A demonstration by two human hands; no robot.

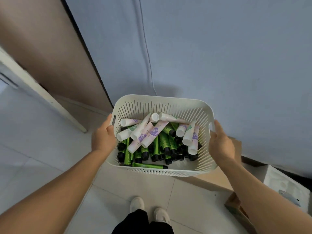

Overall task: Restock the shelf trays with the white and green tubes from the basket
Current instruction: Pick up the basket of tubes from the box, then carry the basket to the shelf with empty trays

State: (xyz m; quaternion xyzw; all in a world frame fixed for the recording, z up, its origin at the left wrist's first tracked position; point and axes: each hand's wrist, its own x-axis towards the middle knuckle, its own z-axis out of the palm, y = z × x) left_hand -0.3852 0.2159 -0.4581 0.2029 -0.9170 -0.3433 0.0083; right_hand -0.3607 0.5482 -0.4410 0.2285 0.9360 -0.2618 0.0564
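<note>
White tubes with purple print (152, 132) are heaped over green tubes with black caps (164, 146) inside a cream slotted plastic basket (168, 103), which is held in the air above a pale tiled floor (135, 183). Its left handle is gripped by the left hand (103, 137), its right rim by the right hand (221, 146). White shoes (149, 209) are seen below.

Bare forearms (50, 191); black trousers (143, 223); white shoes (137, 203).
</note>
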